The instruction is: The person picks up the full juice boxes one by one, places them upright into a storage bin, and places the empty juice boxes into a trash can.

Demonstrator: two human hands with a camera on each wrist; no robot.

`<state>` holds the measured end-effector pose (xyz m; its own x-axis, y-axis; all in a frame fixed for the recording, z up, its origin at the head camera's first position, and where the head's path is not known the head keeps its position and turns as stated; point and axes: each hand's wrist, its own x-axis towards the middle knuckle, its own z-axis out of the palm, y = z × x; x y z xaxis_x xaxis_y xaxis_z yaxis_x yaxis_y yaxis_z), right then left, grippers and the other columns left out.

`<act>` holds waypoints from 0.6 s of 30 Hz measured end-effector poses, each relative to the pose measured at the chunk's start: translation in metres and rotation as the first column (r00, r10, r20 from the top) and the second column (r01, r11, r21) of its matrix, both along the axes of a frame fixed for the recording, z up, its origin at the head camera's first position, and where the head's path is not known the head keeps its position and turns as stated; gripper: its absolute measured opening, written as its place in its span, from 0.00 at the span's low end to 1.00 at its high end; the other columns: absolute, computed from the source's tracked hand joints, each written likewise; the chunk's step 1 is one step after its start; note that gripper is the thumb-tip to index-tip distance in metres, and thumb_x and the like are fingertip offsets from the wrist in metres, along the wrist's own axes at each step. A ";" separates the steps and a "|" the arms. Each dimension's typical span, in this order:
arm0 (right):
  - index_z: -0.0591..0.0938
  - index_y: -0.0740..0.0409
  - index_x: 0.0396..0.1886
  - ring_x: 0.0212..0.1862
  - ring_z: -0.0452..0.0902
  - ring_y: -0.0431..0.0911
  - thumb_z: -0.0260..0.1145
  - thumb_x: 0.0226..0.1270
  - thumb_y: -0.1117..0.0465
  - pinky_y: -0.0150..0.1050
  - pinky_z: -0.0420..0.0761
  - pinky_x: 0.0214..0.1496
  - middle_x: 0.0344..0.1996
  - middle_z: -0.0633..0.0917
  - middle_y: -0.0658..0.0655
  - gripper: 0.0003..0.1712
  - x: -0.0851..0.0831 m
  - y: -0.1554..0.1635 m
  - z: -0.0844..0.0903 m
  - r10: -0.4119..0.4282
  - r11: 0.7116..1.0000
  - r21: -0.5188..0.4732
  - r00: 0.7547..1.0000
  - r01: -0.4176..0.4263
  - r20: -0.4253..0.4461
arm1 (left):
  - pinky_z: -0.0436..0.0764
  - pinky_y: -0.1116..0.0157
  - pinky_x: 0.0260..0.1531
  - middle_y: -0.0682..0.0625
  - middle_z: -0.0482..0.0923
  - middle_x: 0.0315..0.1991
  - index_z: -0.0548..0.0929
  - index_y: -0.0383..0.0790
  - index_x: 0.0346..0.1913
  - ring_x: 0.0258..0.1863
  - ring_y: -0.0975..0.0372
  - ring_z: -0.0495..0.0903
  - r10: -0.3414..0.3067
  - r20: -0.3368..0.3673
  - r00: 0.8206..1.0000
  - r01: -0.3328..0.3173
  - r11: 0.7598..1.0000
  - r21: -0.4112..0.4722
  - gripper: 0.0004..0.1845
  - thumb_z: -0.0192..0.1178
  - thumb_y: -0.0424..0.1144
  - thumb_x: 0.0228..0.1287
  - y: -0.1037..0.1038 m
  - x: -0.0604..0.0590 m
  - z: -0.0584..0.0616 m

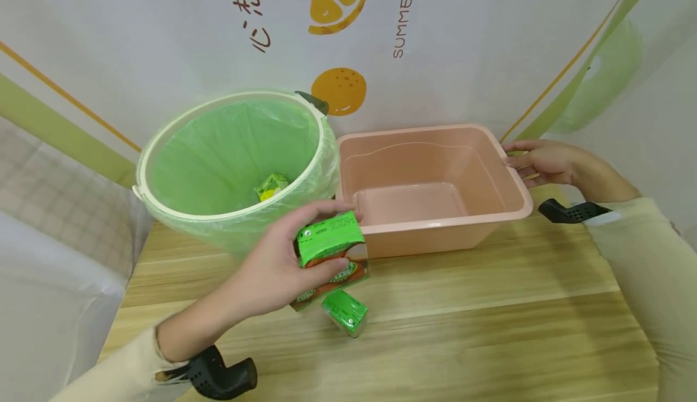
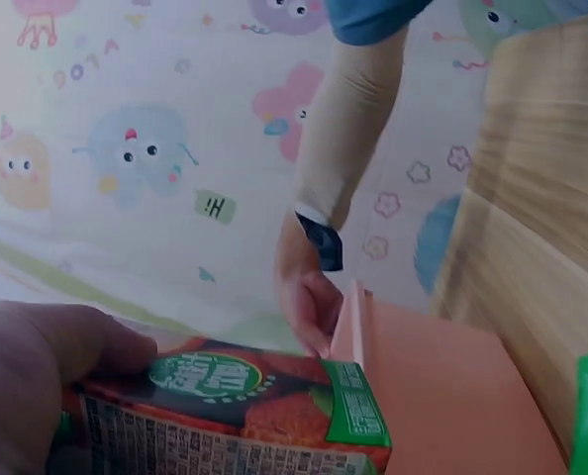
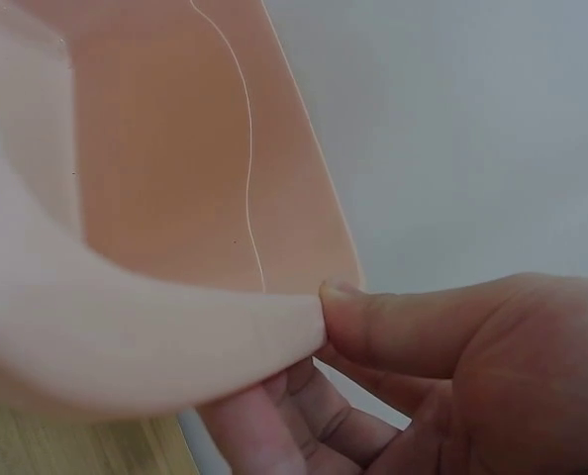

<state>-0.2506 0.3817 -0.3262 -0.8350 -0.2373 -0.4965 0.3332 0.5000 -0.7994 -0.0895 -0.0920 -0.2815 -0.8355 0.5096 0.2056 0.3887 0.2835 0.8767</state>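
The left hand (image 1: 278, 269) grips two stacked juice cartons (image 1: 330, 253) above the desk (image 1: 490, 329), just in front of the green-lined bin (image 1: 229, 160) at its back left edge. A third carton (image 1: 345, 312) lies on the desk just below them. The right hand (image 1: 541, 163) pinches the right rim of the pink basin (image 1: 435, 184), thumb on top.

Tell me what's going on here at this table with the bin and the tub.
A person is at a light wooden table. Their left hand grips two small green and orange drink cartons stacked together, just in front of a round cream bin lined with a green plastic bag. One more green carton already lies inside the bin, and another lies on the table below the hand. Their right hand pinches the far rim of an empty pink plastic rectangular tub beside the bin.
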 end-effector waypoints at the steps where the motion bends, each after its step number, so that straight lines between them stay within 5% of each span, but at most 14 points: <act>1: 0.48 0.64 0.81 0.42 0.85 0.37 0.53 0.83 0.55 0.39 0.87 0.46 0.39 0.85 0.40 0.38 -0.001 0.000 -0.001 0.001 1.000 0.000 1.000 -0.001 0.000 | 0.82 0.64 0.48 0.55 0.80 0.60 0.77 0.47 0.67 0.49 0.61 0.81 0.008 0.000 1.000 -0.008 1.000 -0.006 0.33 0.73 0.28 0.58 0.004 -0.002 0.002; 7: 0.48 0.64 0.81 0.42 0.85 0.36 0.53 0.83 0.55 0.39 0.87 0.46 0.39 0.85 0.40 0.38 -0.001 -0.001 -0.001 0.000 1.000 0.006 1.000 0.000 -0.001 | 0.83 0.59 0.45 0.55 0.81 0.56 0.77 0.47 0.66 0.45 0.59 0.81 0.034 0.049 0.998 -0.035 0.999 0.015 0.31 0.72 0.27 0.59 0.028 -0.015 0.010; 18: 0.47 0.64 0.81 0.41 0.85 0.36 0.52 0.84 0.55 0.38 0.87 0.46 0.39 0.84 0.40 0.38 0.000 -0.001 0.000 0.004 1.000 0.021 1.000 -0.004 -0.006 | 0.84 0.61 0.44 0.51 0.80 0.54 0.77 0.41 0.64 0.45 0.57 0.80 0.037 0.037 0.999 -0.039 0.998 0.055 0.29 0.70 0.28 0.60 0.071 -0.040 0.021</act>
